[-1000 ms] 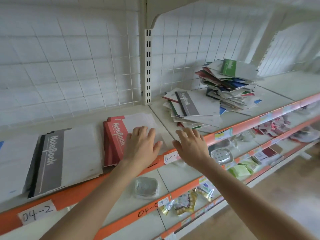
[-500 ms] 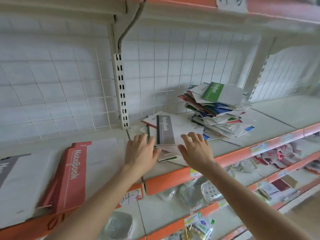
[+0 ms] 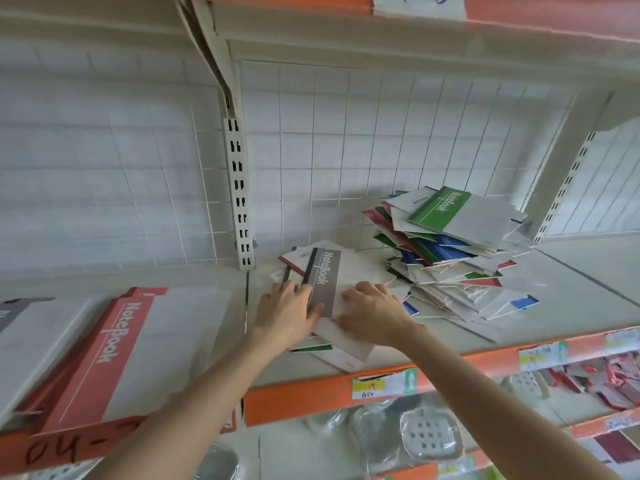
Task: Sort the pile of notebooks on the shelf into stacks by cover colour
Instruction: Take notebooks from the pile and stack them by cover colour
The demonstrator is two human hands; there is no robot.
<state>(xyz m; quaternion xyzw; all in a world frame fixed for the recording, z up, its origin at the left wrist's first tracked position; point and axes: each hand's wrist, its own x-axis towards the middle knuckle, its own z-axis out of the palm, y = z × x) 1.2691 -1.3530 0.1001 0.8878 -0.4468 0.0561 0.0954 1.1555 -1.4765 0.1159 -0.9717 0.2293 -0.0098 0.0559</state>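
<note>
A grey-banded notebook (image 3: pixel 326 274) lies on top of a small loose spread of notebooks on the shelf (image 3: pixel 571 289). My left hand (image 3: pixel 286 313) holds its left spine edge, thumb lying across the grey band. On its white cover my right hand (image 3: pixel 374 314) rests with bent fingers, the fingertips pressing down. To the right rises a tall, untidy pile of notebooks (image 3: pixel 450 268) in red, green and blue, topped by a green-banded one (image 3: pixel 440 213). A stack of red-banded notebooks (image 3: pixel 121 348) sits at the left, and a grey-banded stack (image 3: pixel 14 315) shows at the far left edge.
A white wire grid (image 3: pixel 346 150) backs the shelf, split by a slotted upright (image 3: pixel 239 202). An upper shelf (image 3: pixel 277 1) hangs overhead. The orange front rail (image 3: pixel 311 393) carries price labels. Lower shelves hold packaged goods (image 3: pixel 429 434).
The view has swung right and closer to the pile. Both hands moved forward from the shelf edge and now lie on the grey-banded notebook.
</note>
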